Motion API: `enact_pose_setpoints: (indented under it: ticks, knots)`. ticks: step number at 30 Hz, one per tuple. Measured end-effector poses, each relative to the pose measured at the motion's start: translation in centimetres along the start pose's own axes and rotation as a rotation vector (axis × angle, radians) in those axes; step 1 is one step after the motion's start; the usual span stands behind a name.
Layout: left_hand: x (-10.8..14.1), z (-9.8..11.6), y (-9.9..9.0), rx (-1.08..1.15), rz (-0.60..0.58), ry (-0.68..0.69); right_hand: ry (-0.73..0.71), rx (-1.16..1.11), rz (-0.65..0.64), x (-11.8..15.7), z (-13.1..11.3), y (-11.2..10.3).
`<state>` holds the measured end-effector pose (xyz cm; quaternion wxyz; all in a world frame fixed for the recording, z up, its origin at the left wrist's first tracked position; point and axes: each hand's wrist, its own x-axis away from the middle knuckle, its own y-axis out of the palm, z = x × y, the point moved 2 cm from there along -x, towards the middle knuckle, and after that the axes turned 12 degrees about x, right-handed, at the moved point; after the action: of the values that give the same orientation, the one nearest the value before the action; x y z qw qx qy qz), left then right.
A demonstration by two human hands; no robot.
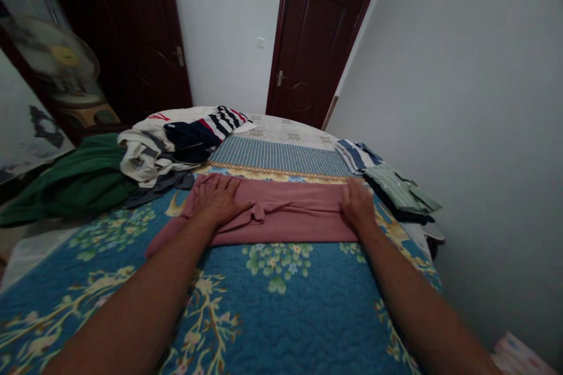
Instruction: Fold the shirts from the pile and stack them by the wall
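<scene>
Lying creased on the blue quilt (312, 316), a pink garment (290, 228) is folded into a strip. Clothes (178, 135) are heaped at the quilt's left, a dark door (314, 41) beyond it. Long axis is laid left-right across it. Left hand (217, 202) is spread on one end, right hand (358, 205), apart, curled at the other; its grip cannot be told.

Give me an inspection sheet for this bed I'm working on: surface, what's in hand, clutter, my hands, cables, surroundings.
Surface: blue floral bedspread, quilted
In hand: pink cloth, laid as a long strip across the bedspread, creased
Clutter: loose heap of clothes to the left; folded clothes stacked to the right
Hands: left hand spread on the cloth's left part; right hand at its right end, grip unclear
Cables: nothing seen
Surroundings: pale wall on the right, dark red door ahead, fan far left
</scene>
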<state>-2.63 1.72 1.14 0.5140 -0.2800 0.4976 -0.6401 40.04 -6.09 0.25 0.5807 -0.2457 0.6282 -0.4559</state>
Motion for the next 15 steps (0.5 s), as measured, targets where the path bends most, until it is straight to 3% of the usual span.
enact_pose_setpoints:
  ticks: [5,8,11,15]
  knots:
    - [0.2,0.2,-0.5,0.005,0.01,0.007,-0.269,-0.233,-0.041,2.6,-10.9,-2.1]
    - [0.3,1.0,-0.6,0.024,0.091,0.065,-0.342,-0.308,-0.131,3.7,-15.8,-3.1]
    - [0.7,2.6,0.1,0.066,0.144,0.183,-0.437,-0.327,-0.231,4.3,-17.8,-3.8]
    - [1.2,4.3,2.1,0.048,-0.04,0.256,-0.495,-0.324,-0.355,4.9,-17.8,-4.3]
